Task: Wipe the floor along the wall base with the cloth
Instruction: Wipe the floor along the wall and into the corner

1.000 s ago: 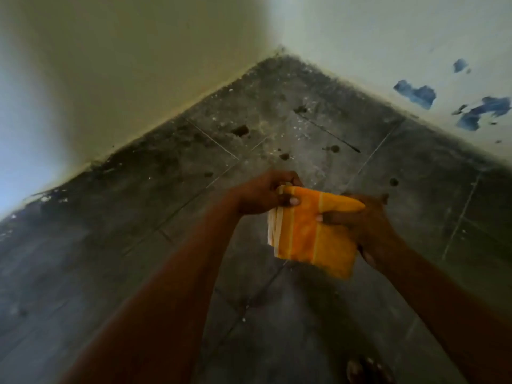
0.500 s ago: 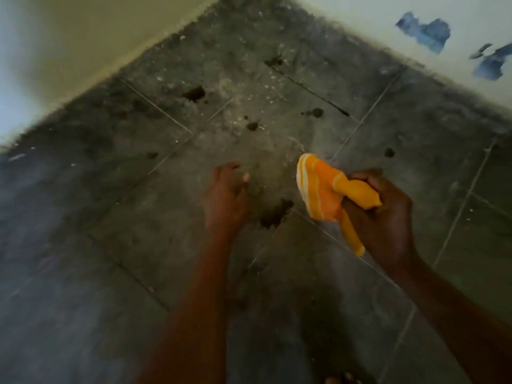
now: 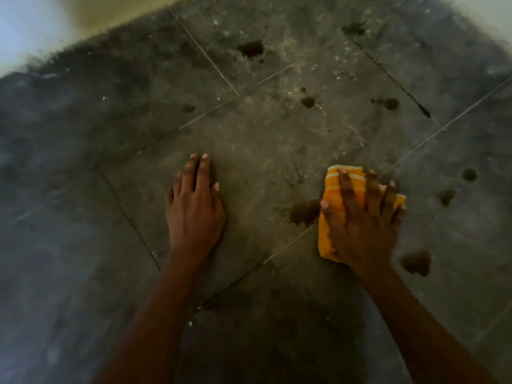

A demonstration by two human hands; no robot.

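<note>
An orange cloth with pale stripes (image 3: 329, 189) lies folded on the grey tiled floor (image 3: 263, 151). My right hand (image 3: 360, 217) presses flat on top of it, fingers spread, covering most of it. A dark wet stain (image 3: 303, 213) touches the cloth's left edge. My left hand (image 3: 195, 206) rests palm down on the bare tile to the left, fingers together, holding nothing. The pale wall base (image 3: 91, 20) runs along the upper left, far from both hands.
Dark spots (image 3: 250, 48) and white specks dot the tiles toward the corner. More stains (image 3: 415, 261) lie right of the cloth. A second wall edge (image 3: 496, 26) shows at the upper right. A long dark scratch (image 3: 399, 84) crosses a far tile.
My left hand let go of the cloth and came down flat on the floor. My right hand lowered the cloth onto the tile and pressed it. The view dropped closer to the floor.
</note>
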